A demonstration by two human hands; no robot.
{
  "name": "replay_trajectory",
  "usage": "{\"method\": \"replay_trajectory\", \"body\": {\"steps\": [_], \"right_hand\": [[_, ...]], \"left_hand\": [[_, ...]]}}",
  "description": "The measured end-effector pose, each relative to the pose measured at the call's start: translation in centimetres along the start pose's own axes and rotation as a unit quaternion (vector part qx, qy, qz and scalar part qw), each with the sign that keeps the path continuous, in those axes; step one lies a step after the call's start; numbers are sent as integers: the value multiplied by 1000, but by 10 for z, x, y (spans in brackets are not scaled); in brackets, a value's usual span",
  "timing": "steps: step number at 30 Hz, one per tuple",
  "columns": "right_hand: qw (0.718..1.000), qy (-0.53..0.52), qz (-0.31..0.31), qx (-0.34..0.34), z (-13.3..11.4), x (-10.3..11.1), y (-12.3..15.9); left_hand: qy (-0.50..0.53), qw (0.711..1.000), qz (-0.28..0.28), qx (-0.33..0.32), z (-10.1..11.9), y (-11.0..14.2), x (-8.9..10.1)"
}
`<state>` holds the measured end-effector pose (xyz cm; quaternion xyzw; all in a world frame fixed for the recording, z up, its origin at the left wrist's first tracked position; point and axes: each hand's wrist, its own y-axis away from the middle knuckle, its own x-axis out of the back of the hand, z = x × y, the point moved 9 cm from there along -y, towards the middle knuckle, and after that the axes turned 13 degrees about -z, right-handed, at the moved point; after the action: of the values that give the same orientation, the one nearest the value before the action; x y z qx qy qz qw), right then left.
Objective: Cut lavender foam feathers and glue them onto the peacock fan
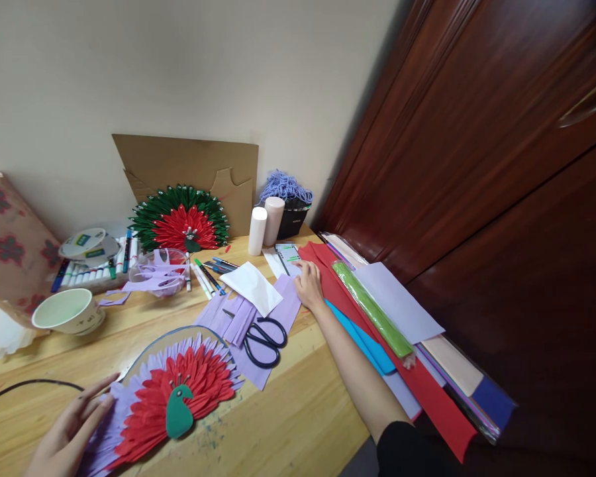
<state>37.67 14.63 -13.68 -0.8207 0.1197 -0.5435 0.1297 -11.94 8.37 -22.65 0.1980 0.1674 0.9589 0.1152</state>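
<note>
My left hand [74,424] is closed on the left edge of a round peacock fan [198,377]. The fan has purple and red paper petals and a green peacock body, and part of its clear rim shows bare at the top. Farther back, my right hand [308,285] has its fingers curled at the edge of a small printed card [288,255] with green marks. Red crepe paper [328,271] lies right beside that hand. Nearer me are black-handled scissors [265,341], purple crepe strips [241,321] and a folded white sheet [253,285].
A finished red and green peacock piece [189,222] leans on cardboard [183,159]. Nearby stand two white bottles [257,232], blue yarn [285,187], a bowl [69,311], tape rolls [89,245] and markers [208,275]. Stacked papers [402,298] extend over the table's right edge beside a wooden cabinet [477,165].
</note>
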Motion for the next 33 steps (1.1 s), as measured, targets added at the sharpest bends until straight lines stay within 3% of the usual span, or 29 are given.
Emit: {"method": "replay_trajectory", "body": {"steps": [17, 33], "right_hand": [[1000, 0, -1, -4, 2, -2, 0], [999, -16, 32, -12, 4, 11, 2]], "left_hand": [[-14, 999, -36, 14, -11, -5, -2], [1, 1000, -21, 13, -4, -3, -3]]}}
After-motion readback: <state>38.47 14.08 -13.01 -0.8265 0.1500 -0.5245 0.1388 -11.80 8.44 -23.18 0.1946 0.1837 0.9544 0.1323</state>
